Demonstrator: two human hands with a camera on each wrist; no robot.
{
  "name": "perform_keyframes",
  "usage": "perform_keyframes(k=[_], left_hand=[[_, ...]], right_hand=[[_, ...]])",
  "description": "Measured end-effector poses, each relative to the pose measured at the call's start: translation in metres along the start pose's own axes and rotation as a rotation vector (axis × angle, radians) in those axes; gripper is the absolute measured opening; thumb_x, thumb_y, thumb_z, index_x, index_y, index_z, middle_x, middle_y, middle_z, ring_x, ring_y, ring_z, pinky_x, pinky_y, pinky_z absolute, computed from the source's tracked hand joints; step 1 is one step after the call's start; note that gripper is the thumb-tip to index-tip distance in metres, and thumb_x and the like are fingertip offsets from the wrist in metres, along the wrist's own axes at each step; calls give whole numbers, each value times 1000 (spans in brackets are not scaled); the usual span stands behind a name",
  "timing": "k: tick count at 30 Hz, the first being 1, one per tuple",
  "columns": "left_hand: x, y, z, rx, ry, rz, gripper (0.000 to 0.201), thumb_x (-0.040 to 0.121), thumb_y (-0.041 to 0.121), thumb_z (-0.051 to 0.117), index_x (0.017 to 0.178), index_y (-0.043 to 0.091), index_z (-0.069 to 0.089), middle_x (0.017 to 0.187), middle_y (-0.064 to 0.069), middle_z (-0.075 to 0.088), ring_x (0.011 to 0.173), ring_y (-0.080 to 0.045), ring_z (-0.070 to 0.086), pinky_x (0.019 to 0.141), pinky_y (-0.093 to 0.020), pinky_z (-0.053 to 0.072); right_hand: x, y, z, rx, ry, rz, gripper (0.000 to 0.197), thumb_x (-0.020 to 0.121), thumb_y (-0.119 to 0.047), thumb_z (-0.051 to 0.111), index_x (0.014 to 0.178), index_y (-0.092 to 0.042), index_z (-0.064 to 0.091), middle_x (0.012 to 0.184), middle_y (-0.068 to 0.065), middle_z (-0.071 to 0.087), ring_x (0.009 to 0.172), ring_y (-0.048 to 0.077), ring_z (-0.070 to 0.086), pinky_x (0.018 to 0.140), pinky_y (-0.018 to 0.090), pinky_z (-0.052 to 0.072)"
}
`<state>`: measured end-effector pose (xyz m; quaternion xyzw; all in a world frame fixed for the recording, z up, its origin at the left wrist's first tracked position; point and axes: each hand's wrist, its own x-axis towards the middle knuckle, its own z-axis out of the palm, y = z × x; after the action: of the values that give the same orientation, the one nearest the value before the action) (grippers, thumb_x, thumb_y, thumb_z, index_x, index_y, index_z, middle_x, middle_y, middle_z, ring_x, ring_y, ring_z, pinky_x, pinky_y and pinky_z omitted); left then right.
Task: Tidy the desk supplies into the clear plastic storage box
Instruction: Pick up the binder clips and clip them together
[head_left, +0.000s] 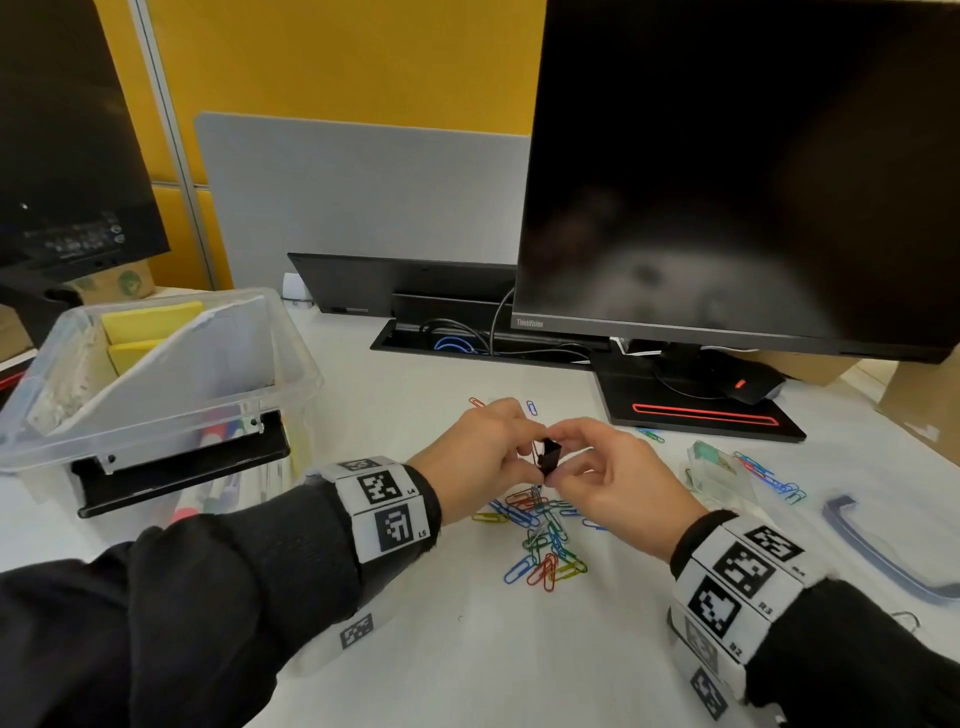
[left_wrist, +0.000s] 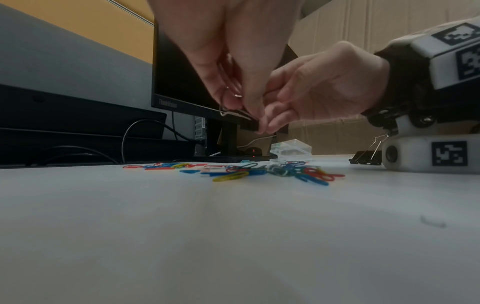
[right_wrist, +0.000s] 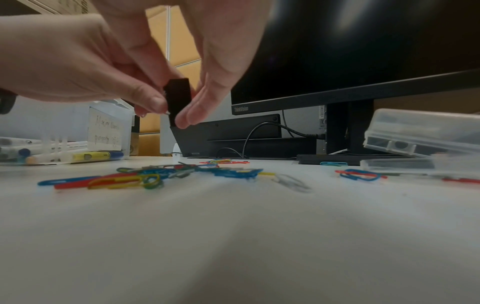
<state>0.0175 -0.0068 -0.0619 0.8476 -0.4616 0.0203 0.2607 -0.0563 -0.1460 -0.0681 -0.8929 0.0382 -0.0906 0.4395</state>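
Observation:
Both hands meet over the desk on a small black binder clip (head_left: 549, 455). My left hand (head_left: 522, 457) pinches its wire handles (left_wrist: 233, 112). My right hand (head_left: 569, 462) pinches the black body (right_wrist: 179, 96) between thumb and fingers. Directly below lies a loose pile of coloured paper clips (head_left: 540, 535). The clear plastic storage box (head_left: 291, 364) stands at the left, holding yellow sticky notes (head_left: 150, 319), paper and markers (right_wrist: 78, 156). In the wrist views the clip hangs a little above the desk.
A small clear case (head_left: 719, 475) and more paper clips (head_left: 769, 475) lie to the right. Another binder clip (left_wrist: 366, 158) sits by my right wrist. A bluish plastic piece (head_left: 872, 551) lies at the far right. A monitor (head_left: 727, 182) and a mouse (head_left: 753, 387) stand behind.

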Motion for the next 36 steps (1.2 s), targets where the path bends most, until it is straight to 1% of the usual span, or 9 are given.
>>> perform_keyframes(k=[5, 10, 16, 19, 23, 27, 30, 33, 36], left_hand=[[-1, 0, 2, 1, -78, 40, 36, 90, 16, 53, 126, 21, 54, 94, 3, 41, 85, -11, 44, 81, -23, 41], [-1, -3, 2, 28, -34, 46, 31, 92, 20, 51, 122, 16, 55, 96, 5, 40, 91, -8, 41, 84, -21, 39], [-4, -3, 1, 5, 10, 141, 23, 89, 16, 55, 112, 17, 52, 137, 5, 39, 126, -11, 38, 106, -25, 35], [-5, -3, 1, -14, -29, 182, 21, 90, 16, 54, 111, 15, 51, 152, 10, 24, 139, -5, 22, 110, -19, 25], [-7, -3, 2, -78, -82, 137, 20, 90, 23, 55, 109, 20, 49, 123, 7, 57, 114, -6, 53, 90, -14, 38], [-8, 5, 2, -105, 3, 21, 10, 92, 32, 50, 92, 24, 44, 83, -1, 66, 75, -13, 61, 67, -18, 47], [-8, 10, 3, -96, -4, 13, 10, 94, 26, 48, 101, 21, 45, 85, -6, 69, 77, -17, 65, 73, -25, 52], [-7, 8, 2, -142, 27, -33, 6, 95, 22, 45, 101, 22, 43, 86, -5, 67, 82, -18, 65, 74, -22, 52], [-7, 7, 3, -139, 14, -30, 5, 95, 21, 45, 95, 25, 41, 89, -7, 69, 84, -19, 66, 75, -22, 51]], right_hand=[[2, 3, 0, -156, 2, -65, 32, 82, -20, 67, 113, -27, 62, 100, 0, 59, 83, 14, 63, 71, 14, 45], [3, 8, -1, -163, 6, -122, 22, 84, -23, 65, 105, -29, 59, 93, -6, 49, 86, 5, 54, 75, 13, 39], [2, 6, -3, -28, 2, -100, 22, 81, -19, 69, 83, -36, 54, 91, -8, 64, 85, 16, 66, 79, 25, 51], [-5, 5, -6, 51, -42, -104, 22, 83, -14, 67, 82, -33, 54, 93, -6, 67, 74, 13, 71, 74, 17, 53], [-14, 6, -9, 90, -70, -59, 11, 86, -14, 62, 89, -21, 55, 92, -6, 68, 71, 10, 71, 71, 14, 53], [-20, 2, -10, 39, 32, 11, 15, 87, -30, 59, 91, -19, 50, 89, 0, 71, 81, 14, 71, 78, 25, 56], [-25, 2, -14, -230, 109, 157, 37, 84, -45, 59, 105, -20, 42, 96, -5, 63, 89, 16, 63, 74, 24, 50], [-35, -4, -25, -585, 339, 289, 36, 88, -38, 53, 113, -17, 38, 106, 1, 62, 97, 22, 59, 80, 34, 48], [-39, -4, -34, -941, 205, 565, 41, 90, -36, 43, 124, -13, 40, 125, 8, 52, 117, 26, 46, 97, 46, 42]])
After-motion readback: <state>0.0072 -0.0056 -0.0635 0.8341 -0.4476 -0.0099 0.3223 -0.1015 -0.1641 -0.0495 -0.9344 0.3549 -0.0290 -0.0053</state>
